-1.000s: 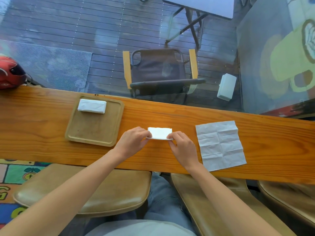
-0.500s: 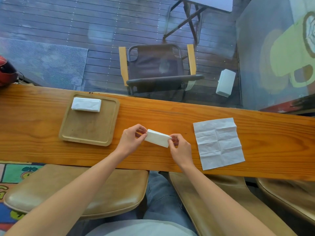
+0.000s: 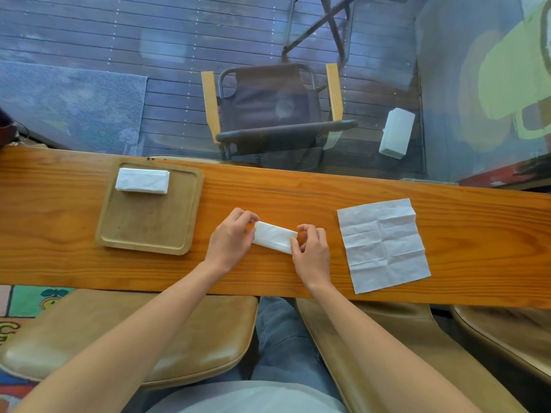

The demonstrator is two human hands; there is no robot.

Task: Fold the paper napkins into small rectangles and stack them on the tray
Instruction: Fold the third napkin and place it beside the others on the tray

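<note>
The left hand and right hand each pinch one short end of a white paper napkin folded into a narrow rectangle, holding it tilted over the long orange-brown wooden counter. Left of the grip sits a square light-wood tray with a stack of folded white napkins in its far corner. Right of the grip, an unfolded creased white napkin lies flat on the counter.

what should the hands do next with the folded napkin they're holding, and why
Probably carry the folded napkin, pinched at its ends by the left hand and right hand, left onto the stack on the tray: it already looks like a small rectangle.
</note>
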